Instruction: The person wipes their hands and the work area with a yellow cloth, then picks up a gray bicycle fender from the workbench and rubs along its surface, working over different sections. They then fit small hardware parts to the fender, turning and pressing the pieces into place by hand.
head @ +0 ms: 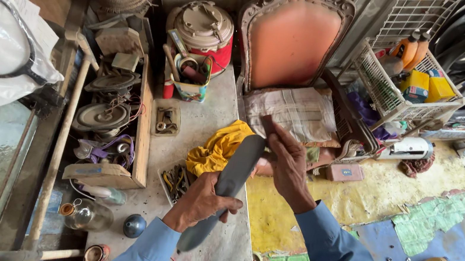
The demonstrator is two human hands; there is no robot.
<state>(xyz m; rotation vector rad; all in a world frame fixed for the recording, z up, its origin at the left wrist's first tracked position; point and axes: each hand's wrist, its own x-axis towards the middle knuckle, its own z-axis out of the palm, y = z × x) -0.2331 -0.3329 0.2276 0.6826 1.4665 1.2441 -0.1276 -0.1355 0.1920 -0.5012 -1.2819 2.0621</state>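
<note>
At the frame's centre, the left hand [199, 201] has its fingers closed round the lower part of a long, dark curved blade [228, 187], held slanting above the worktop [197, 126]. The right hand [285, 161] lies on the blade's upper end, fingers loosely extended, gripping nothing. To work the blade well, I judge the left grip should stay firm near the middle while the right palm presses flat, clear of the edge.

Counted: one blade, one yellow cloth [218, 146] just behind it, one orange-backed chair [292, 42] at upper centre, one red cooler [203, 31], two orange bottles [411, 49] in the wire basket [371, 77] at upper right, and one glass bottle [84, 213] at lower left.
</note>
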